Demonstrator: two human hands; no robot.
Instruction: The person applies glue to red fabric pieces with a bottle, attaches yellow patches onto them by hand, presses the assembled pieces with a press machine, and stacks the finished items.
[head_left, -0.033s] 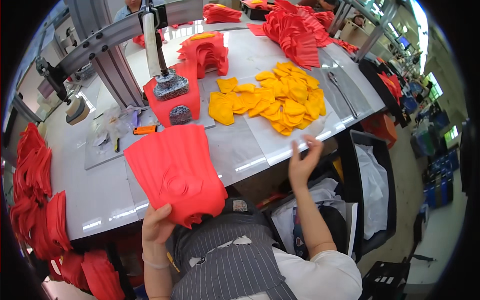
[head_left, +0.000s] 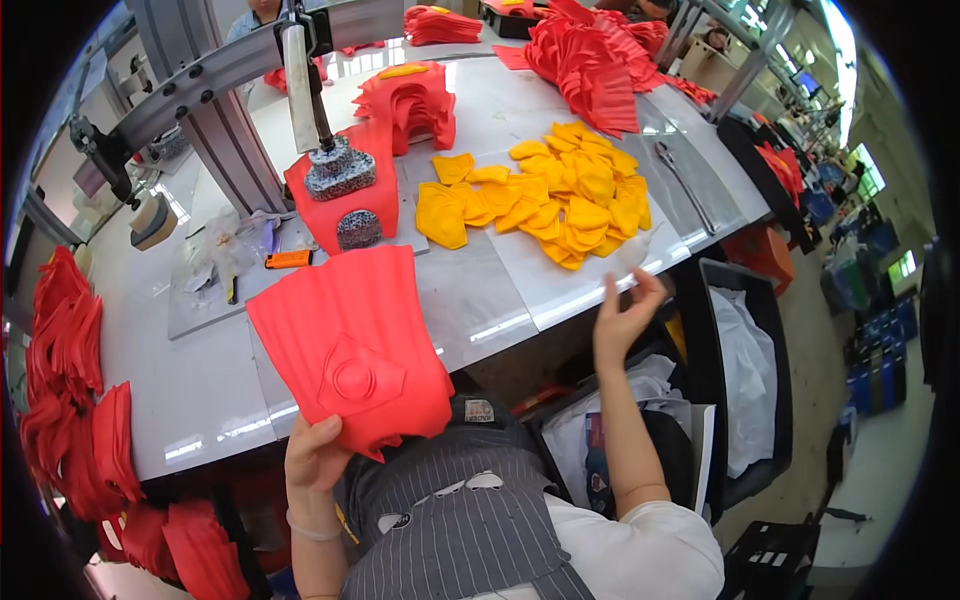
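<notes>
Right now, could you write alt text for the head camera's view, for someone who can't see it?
A person's left hand holds a molded red piece by a white table; their right hand, seemingly empty, is raised near a heap of yellow pieces. More red pieces lie stacked on the table.

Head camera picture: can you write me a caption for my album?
Left hand holding a shaped red piece, right hand raised near yellow pieces on a pale table.
</notes>
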